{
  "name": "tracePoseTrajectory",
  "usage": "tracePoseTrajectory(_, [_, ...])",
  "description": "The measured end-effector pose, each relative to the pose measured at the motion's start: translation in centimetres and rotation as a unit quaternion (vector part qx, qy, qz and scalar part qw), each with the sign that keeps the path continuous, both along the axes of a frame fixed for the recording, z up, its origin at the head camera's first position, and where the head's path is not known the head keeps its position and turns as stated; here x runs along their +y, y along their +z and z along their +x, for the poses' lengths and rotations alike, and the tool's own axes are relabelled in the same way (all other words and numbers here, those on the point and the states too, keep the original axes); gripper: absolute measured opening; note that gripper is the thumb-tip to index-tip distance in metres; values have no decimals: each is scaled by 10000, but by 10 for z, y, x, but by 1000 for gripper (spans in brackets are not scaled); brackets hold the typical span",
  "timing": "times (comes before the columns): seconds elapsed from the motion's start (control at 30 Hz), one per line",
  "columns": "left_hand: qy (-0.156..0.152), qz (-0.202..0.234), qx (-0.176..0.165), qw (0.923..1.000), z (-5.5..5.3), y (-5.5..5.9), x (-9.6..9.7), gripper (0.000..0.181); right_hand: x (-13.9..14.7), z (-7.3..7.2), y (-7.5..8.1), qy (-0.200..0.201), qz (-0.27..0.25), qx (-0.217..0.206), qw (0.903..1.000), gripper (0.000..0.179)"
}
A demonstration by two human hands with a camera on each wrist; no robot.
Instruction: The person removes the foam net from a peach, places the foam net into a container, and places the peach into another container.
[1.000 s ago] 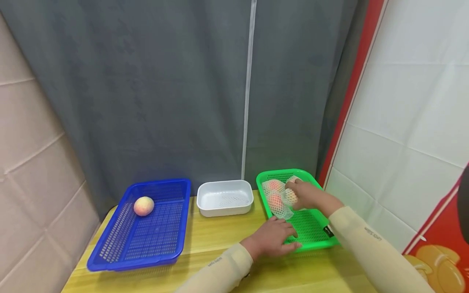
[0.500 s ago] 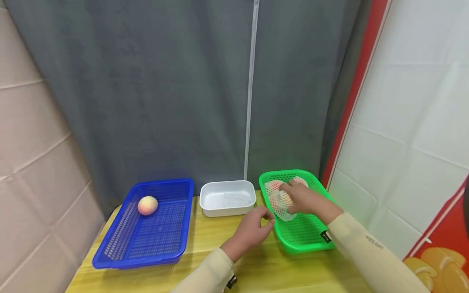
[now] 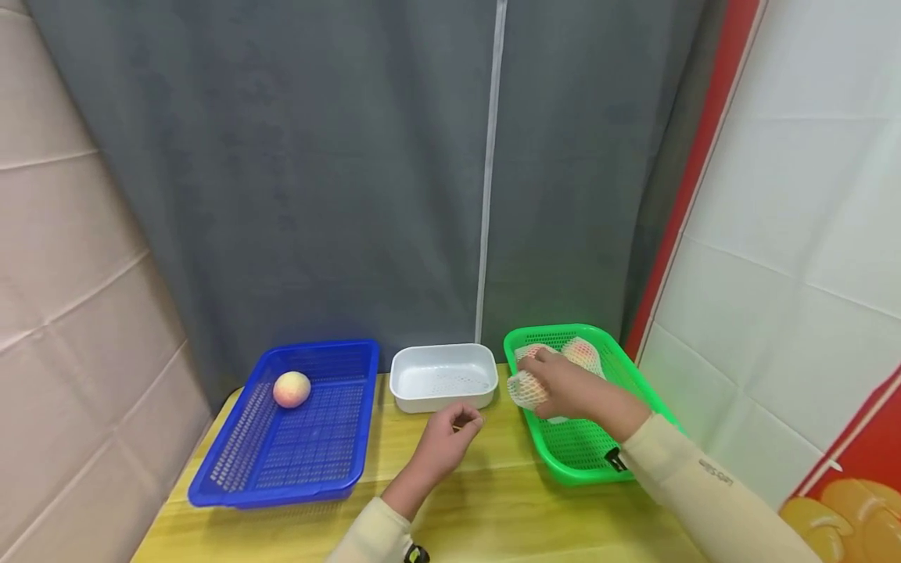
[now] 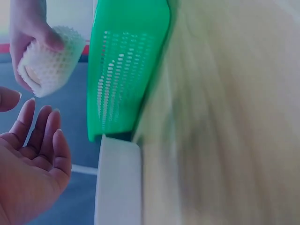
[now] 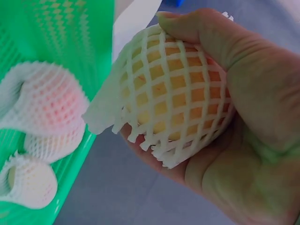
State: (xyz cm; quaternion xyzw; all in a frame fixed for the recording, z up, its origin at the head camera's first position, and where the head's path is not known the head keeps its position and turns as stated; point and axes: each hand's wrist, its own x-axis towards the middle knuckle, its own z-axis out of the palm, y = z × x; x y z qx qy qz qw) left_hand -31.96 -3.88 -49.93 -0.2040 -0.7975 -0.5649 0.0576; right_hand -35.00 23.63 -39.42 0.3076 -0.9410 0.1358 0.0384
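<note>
My right hand (image 3: pixel 568 385) grips a peach (image 5: pixel 176 86) wrapped in a white foam net, thumb on one side and fingers underneath. In the head view this peach is over the left side of the green basket (image 3: pixel 573 475); the left wrist view shows it above the basket's rim. Several more netted peaches (image 5: pixel 49 96) lie in that basket, partly hidden by the hand in the head view. My left hand (image 3: pixel 439 444) hovers over the table in front of the white container (image 3: pixel 445 404). Its fingers are loosely curled and hold nothing.
A blue basket (image 3: pixel 281 497) stands at the left with one unwrapped peach (image 3: pixel 292 389) inside. The wooden table (image 3: pixel 507 508) bears all three containers. Directly behind them hangs a grey curtain (image 3: pixel 317 195), and walls rise at both sides.
My right hand has moved left within the green basket and now has the netted peach lifted. My left hand has drawn away leftward from the green basket's edge.
</note>
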Motion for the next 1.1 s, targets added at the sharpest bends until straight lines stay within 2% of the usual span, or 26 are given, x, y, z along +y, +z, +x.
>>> tracePoseTrajectory(0.17, [224,17,-199,9996,4,-10,-16,10,-17,8,2,322,-126,0,9994,74])
tracePoseTrajectory(0.43, [554,224,-313,9977,11,-15,-35,11,-47,13,-3,619,13,-18,9981,71])
tracePoseTrajectory(0.6, [647,549,-509,9951,15,-20,-42,12,-64,16,-8,844,68,13,9964,67])
tracePoseTrajectory(0.8, [804,741,-642,9919,19,-23,-47,12,-79,17,-16,879,176,-86,9959,68])
tracePoseTrajectory(1.1, [1139,619,-773,9885,22,-26,-55,12,-97,16,-21,1105,161,47,9937,67])
